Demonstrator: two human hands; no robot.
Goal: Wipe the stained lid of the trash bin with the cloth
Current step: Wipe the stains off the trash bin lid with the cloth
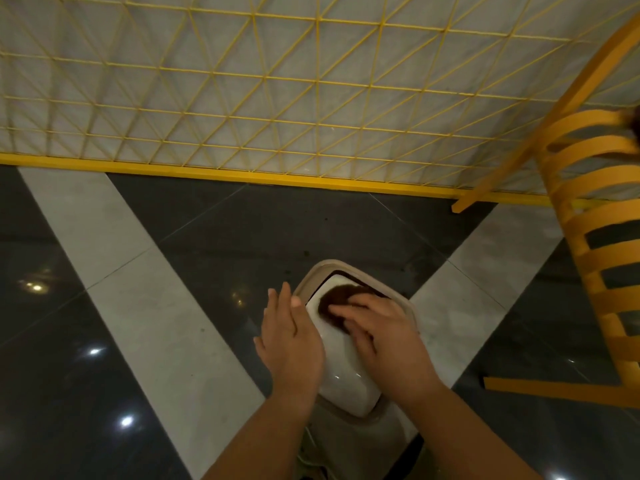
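A trash bin with a beige rim (313, 277) stands on the floor right below me. Its white swing lid (341, 372) is glossy and tilted. On the lid's far part lies a dark brown cloth (334, 301). My right hand (384, 337) presses down on the cloth, fingers spread over it and slightly blurred. My left hand (291, 334) rests flat against the lid's left edge, fingers straight and together, with nothing in it. Stains on the lid cannot be made out.
A yellow wire-grid partition (242, 109) with a yellow base bar runs across behind the bin. A yellow slatted wooden chair (588, 216) stands at the right, one leg near the bin. The floor is glossy dark tile with pale stripes.
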